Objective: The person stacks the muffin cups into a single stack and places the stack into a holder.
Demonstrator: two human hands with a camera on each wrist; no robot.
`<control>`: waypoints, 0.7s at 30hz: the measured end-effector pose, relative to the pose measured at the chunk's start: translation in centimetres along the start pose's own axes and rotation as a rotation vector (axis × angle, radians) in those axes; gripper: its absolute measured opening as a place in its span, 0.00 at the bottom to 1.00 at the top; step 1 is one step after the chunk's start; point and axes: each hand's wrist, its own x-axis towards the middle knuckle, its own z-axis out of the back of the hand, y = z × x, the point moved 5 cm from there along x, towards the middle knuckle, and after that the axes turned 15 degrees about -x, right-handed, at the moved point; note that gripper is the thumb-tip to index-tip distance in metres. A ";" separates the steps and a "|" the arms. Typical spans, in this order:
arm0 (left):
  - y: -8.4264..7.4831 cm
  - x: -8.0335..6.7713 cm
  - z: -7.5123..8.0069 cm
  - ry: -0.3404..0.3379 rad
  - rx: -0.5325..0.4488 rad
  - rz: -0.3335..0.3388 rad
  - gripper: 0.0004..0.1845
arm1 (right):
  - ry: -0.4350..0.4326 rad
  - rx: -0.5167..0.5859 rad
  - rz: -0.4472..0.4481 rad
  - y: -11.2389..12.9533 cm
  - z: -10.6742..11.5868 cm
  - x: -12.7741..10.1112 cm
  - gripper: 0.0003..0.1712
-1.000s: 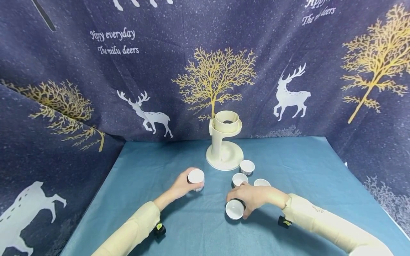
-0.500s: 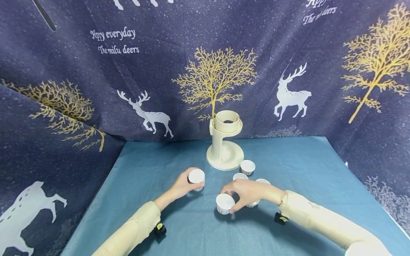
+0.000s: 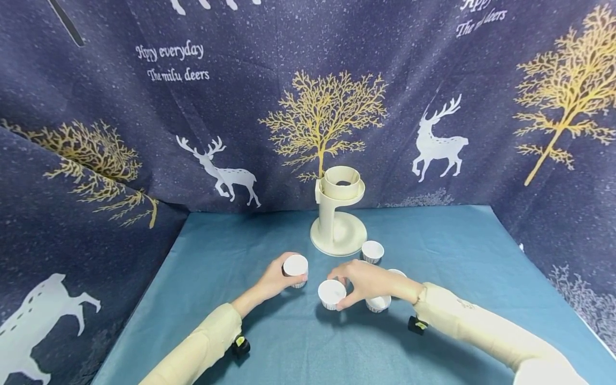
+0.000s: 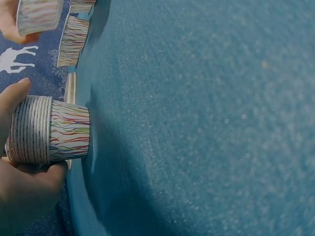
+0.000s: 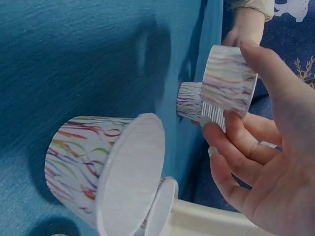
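The right hand (image 3: 363, 279) pinches one cup (image 3: 332, 294) between thumb and fingers, mouth up, and look, it has slipped forward and slightly left in the last half second, now near the stack (image 4: 51, 130) but apart from it. The left hand (image 3: 274, 278) hasn't budged: fingers curled round that stack, upright on the blue cloth (image 3: 216, 331), same spot as before. And with the shift, more of the nearest loose cup (image 3: 378, 303) peeks out beside the right hand, which covers most of another.

What a pattern! White walls, wavy streaks in red, green and orange, plain white inside. In the stack, only the bottom one bares its wall; above it, rims packed tight.

Counting up: one cup in the right hand, one stack in the left, its rims too close to number, and four loose ones on the cloth. Beyond them, one cream stand (image 3: 326, 222) carrying one ring (image 3: 339, 191); behind, a dark curtain (image 3: 240, 107) with three golden trees (image 3: 320, 115).
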 end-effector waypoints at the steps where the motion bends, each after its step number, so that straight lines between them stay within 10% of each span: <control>1: 0.0 0.0 0.0 0.001 -0.002 -0.001 0.31 | -0.005 0.001 -0.008 -0.1 0.1 0.1 0.31; 21: 0.0 -0.1 -0.1 0.009 -0.029 0.011 0.31 | -0.104 0.191 -0.086 -0.6 0.5 1.8 0.22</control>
